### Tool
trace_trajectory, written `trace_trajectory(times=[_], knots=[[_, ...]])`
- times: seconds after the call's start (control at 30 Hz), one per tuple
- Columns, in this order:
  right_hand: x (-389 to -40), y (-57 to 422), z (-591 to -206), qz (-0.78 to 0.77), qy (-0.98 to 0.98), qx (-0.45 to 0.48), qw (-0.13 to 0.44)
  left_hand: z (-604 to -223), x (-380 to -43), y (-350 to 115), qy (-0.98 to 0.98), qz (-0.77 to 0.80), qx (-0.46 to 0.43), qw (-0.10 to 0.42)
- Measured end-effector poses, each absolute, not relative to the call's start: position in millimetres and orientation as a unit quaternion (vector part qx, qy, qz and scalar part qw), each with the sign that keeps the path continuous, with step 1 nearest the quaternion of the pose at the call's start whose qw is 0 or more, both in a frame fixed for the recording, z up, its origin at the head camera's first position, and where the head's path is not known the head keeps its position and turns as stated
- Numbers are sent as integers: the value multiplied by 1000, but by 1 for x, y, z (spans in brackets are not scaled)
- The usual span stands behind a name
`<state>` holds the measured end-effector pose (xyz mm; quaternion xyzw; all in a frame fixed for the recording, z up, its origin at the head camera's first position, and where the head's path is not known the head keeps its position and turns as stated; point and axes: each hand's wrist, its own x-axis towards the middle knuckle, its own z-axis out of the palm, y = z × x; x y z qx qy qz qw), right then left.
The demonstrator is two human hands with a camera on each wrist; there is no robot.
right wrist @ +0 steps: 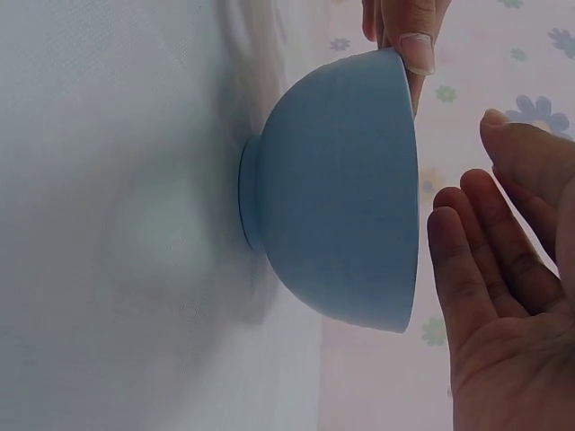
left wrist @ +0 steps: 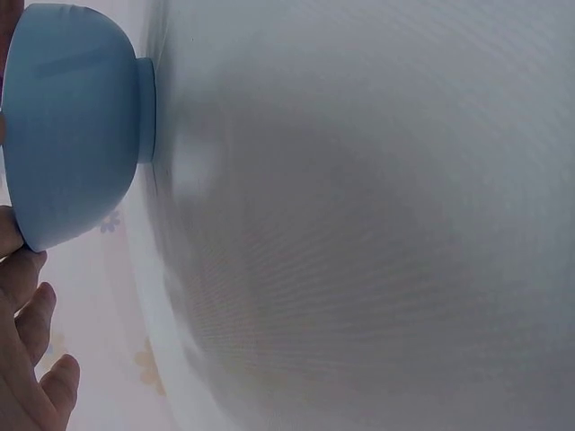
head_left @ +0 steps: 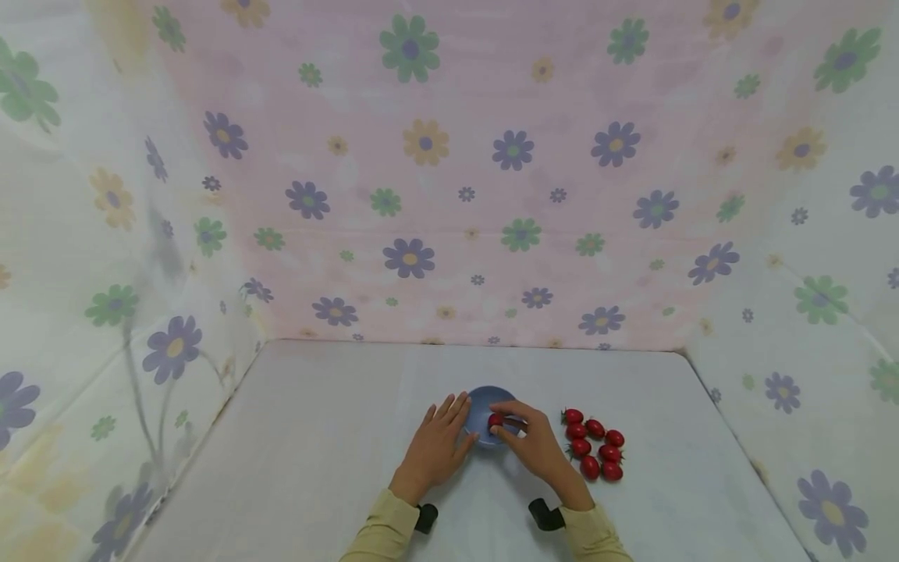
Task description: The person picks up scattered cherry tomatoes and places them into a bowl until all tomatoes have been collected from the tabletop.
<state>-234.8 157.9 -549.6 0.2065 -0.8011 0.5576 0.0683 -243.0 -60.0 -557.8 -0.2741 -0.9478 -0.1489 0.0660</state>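
A small blue bowl (head_left: 483,396) stands upright on the white tabletop. My left hand (head_left: 435,445) touches the bowl's left rim with fairly straight, spread fingers. Over the bowl's right side is my right hand (head_left: 531,441), its thumb and fingers apart. From above, a cherry tomato (head_left: 495,420) appears between those fingertips. The right wrist view shows nothing in the gap of the right hand (right wrist: 512,242), beside the rim of the bowl (right wrist: 341,189); the bowl wall hides its inside there. In the left wrist view, left fingers (left wrist: 31,314) reach past the bowl (left wrist: 72,126).
Several red cherry tomatoes (head_left: 595,428), some with green stems, lie grouped right of the right hand. Flower-patterned cloth (head_left: 477,179) encloses the back and both sides of the white tabletop (head_left: 316,429). Dark wrist-mounted devices (head_left: 545,515) sit below both hands.
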Motion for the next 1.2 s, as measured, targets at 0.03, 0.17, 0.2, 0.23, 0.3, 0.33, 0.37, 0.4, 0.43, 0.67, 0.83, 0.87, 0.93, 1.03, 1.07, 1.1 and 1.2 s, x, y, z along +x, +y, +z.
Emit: trace_trajectory(times=[0.03,0.17,0.2,0.23,0.3,0.33,0.37,0.4,0.43,0.67,0.83,0.87,0.93,1.03,1.07,1.1,1.2], knots=[[-234,158,-550,558,-800,207,72,-558,-243,-60,-948,-148,-274,67],[-230,160,-551,564,-795,209,85,-557,-243,-59,-948,-146,-274,72],[-229,161,-551,564,-794,212,89,-558,-243,-59,-948,-146,-275,74],[-230,162,-556,565,-792,211,94,-558,-243,-59,-947,-147,-274,74],[-228,163,-556,566,-790,211,101,-558,-243,-59,-947,-148,-275,76],[-227,163,-557,567,-790,209,105,-558,-243,-59,-947,-149,-275,76],[-226,164,-557,566,-791,205,109,-557,-242,-59,-946,-151,-275,75],[-224,164,-557,565,-791,204,114,-557,-242,-59,-946,-152,-276,75],[-223,165,-557,565,-792,200,117,-557,-242,-59,-946,-154,-275,73],[-212,170,-551,561,-803,160,125,-556,-241,-59,-947,-151,-274,69],[-205,175,-551,564,-805,135,125,-557,-241,-58,-949,-144,-273,73],[-204,176,-551,563,-807,130,124,-558,-242,-58,-948,-144,-273,74],[-202,178,-552,565,-807,121,123,-558,-242,-58,-948,-145,-273,77],[-198,179,-551,570,-806,103,120,-559,-242,-58,-947,-148,-272,80],[-196,180,-551,573,-806,94,117,-559,-242,-58,-947,-148,-272,80],[-195,180,-550,574,-805,90,117,-559,-242,-58,-948,-148,-272,81],[-190,183,-548,577,-806,68,114,-560,-242,-58,-948,-148,-271,80]])
